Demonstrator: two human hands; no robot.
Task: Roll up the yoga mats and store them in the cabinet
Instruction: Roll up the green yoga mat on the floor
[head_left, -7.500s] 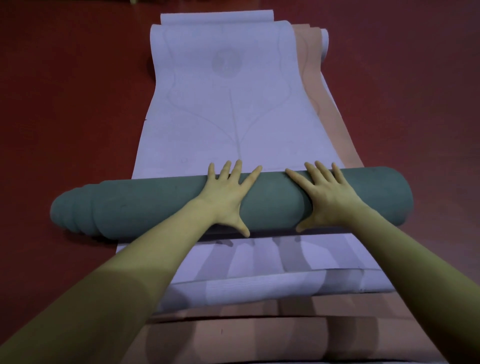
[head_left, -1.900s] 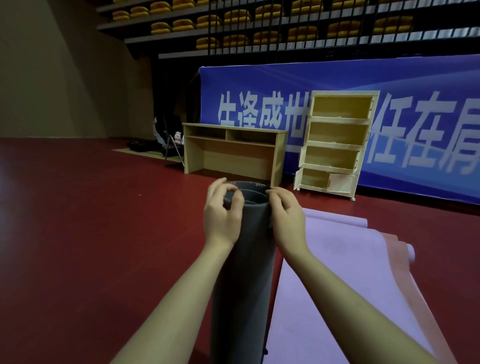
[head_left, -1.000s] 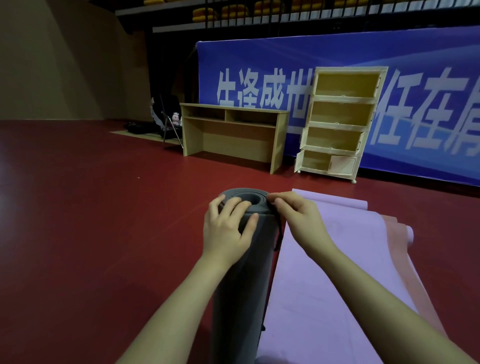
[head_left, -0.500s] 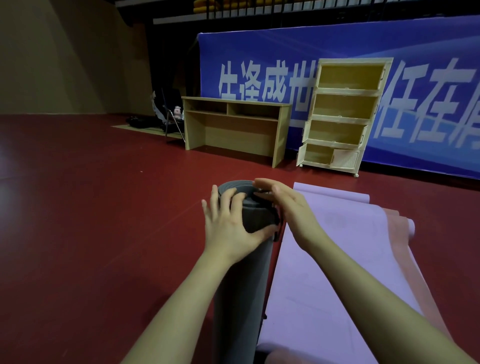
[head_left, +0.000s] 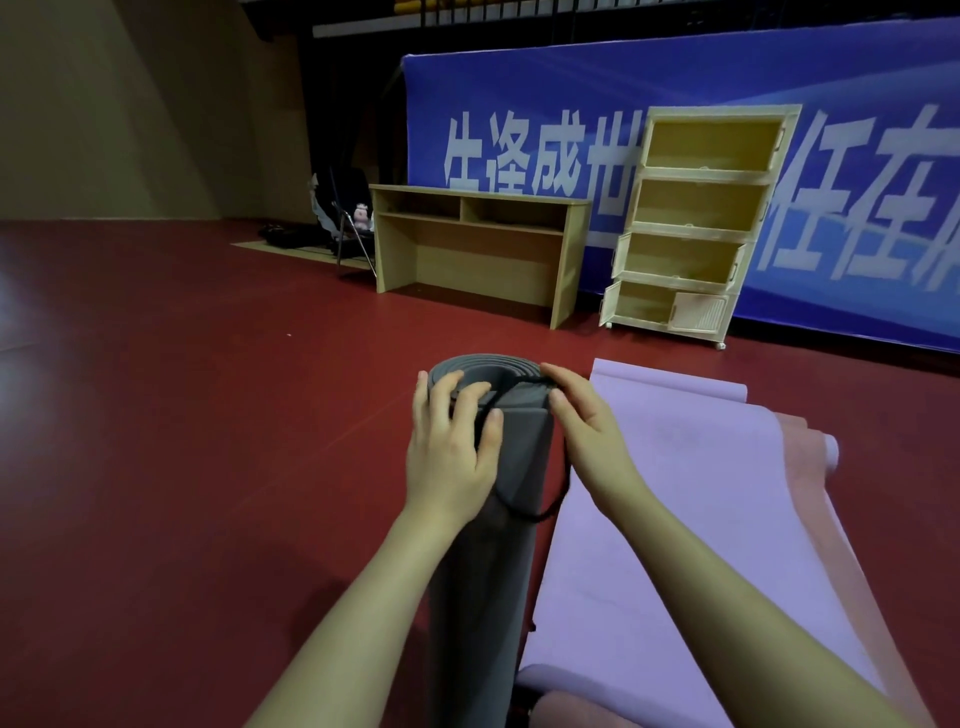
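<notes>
Since half a second back the left hand (head_left: 451, 453) has slid round so its thumb now presses the front of the roll, and a black cord (head_left: 540, 512) shows looping off the top, which wasn't visible then. Grey mat (head_left: 501, 499) is fully rolled, stood upright on end on the red floor (head_left: 182, 441), spiral end facing up. Left hand wraps the upper part, fingers curled over the rim, thumb on the front; looks like it's there to stop the roll springing loose. Right hand (head_left: 587, 441) sits at the top right edge, fingertips bent onto the cord where it crosses the rim; seems to be pinching it, likely fitting a tie round the roll, though exact grip is hard to see. Cord hangs in a loop down the right side. Just right of the roll, purple mat (head_left: 675, 519) lies flat, not yet rolled, on top of a pink mat (head_left: 810, 467) whose far end curls up. Further off, a wooden desk (head_left: 478, 244), then the cream cabinet (head_left: 696, 228) by the blue banner (head_left: 519, 114), upper shelves open and bare, well apart from the mats. Chair (head_left: 348, 218) with stuff at far left. My read: one mat nearly secured, two left, none stored.
</notes>
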